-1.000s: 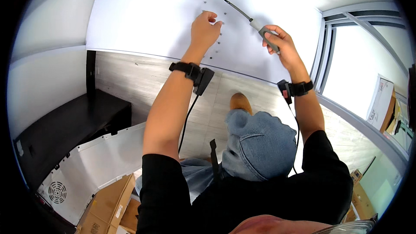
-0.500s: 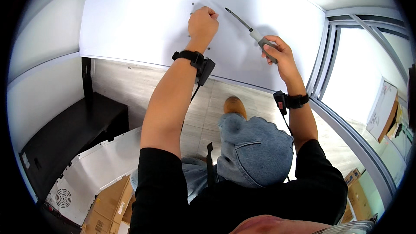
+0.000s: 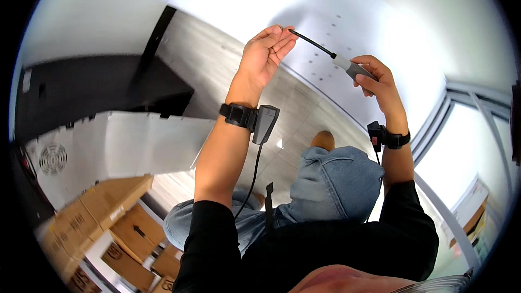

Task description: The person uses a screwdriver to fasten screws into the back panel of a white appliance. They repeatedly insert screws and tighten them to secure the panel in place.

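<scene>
Two hands are raised in front of a white panel (image 3: 347,21) dotted with small dark holes. The right hand (image 3: 374,76) wraps its fingers shut around the grey handle of a screwdriver (image 3: 331,55), whose thin black shaft slants up and away from the handle, across the panel's hole pattern. The left hand (image 3: 264,54) meets the tip of that shaft: its fingers lie close together and slightly curled, the fingertips touching or just beside the tip; whether they pinch something small there cannot be told. The screwdriver thus spans between both hands, just in front of the panel. Each wrist carries a black band (image 3: 237,115) with a small dark device. Below the panel, a denim-clad knee (image 3: 331,179) is bent over pale wood flooring (image 3: 217,59), and cardboard boxes (image 3: 103,206) sit well away from the panel.
</scene>
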`<state>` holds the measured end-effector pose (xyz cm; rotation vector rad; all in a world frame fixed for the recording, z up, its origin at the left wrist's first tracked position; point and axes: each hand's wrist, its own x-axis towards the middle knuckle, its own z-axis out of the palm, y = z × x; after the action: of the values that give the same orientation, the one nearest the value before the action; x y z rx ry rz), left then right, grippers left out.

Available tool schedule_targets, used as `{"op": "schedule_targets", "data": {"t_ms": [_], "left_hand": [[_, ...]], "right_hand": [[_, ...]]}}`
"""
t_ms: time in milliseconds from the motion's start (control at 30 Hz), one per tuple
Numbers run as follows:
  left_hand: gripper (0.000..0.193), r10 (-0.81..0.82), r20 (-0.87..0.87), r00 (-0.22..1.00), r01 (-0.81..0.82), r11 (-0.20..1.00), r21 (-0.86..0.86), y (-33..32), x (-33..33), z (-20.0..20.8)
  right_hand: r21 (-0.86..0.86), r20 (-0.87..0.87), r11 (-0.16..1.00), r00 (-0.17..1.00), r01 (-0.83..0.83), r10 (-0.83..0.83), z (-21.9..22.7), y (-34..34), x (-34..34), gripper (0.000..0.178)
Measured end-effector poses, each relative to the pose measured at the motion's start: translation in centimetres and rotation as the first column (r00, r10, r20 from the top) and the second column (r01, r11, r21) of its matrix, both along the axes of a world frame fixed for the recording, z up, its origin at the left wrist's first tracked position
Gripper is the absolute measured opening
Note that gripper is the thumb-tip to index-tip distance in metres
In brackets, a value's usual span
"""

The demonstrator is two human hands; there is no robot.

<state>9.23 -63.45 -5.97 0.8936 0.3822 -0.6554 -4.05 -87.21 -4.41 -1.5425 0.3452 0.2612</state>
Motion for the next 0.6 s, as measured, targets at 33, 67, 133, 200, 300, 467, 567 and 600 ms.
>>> {"op": "schedule_targets", "data": {"t_ms": [33, 67, 133, 200, 300, 467, 567, 600], "left_hand": [[0.013, 0.046, -0.003, 0.999, -0.046, 0.999, 0.000, 2.0, 0.0, 0.5], [0.013, 0.059, 0.025, 0.998, -0.059, 0.998, -0.001, 3.9, 0.0, 1.1], [0.013, 0.083, 0.084, 0.993, -0.083, 0.997, -0.004, 7.2, -0.1, 2.6], [0.013, 0.163, 0.104, 0.981, -0.161, 0.987, -0.026, 8.5, -2.2, 4.4], [0.013, 0.250, 0.130, 0.960, -0.234, 0.964, -0.125, 11.2, -3.8, 7.2], [0.013, 0.318, 0.165, 0.934, -0.297, 0.945, -0.138, 16.4, -5.1, 9.0], [0.012, 0.312, 0.207, 0.927, -0.299, 0.950, -0.091, 18.8, -5.0, 10.7], [0.012, 0.305, 0.220, 0.927, -0.291, 0.952, -0.092, 19.3, -4.9, 11.0]], "right_hand": [[-0.024, -0.010, 0.997, 0.998, -0.066, 0.066, 0.6, 1.3, 1.1, 0.027], [-0.029, 0.006, 0.994, 0.994, -0.105, 0.105, 1.0, 2.7, 2.1, 0.027], [-0.043, 0.044, 0.983, 0.983, -0.177, 0.179, 2.1, 5.3, 3.9, 0.027], [-0.051, 0.079, 0.961, 0.958, -0.273, 0.277, 4.5, 5.7, 4.2, 0.027], [-0.096, 0.108, 0.931, 0.926, -0.353, 0.362, 7.9, 7.5, 4.8, 0.027], [-0.175, 0.138, 0.905, 0.900, -0.388, 0.413, 10.9, 13.1, 5.4, 0.025], [-0.239, 0.093, 0.880, 0.892, -0.411, 0.442, 13.6, 15.7, 5.9, 0.024], [-0.302, 0.097, 0.864, 0.889, -0.403, 0.448, 14.7, 16.4, 5.8, 0.023]]}}
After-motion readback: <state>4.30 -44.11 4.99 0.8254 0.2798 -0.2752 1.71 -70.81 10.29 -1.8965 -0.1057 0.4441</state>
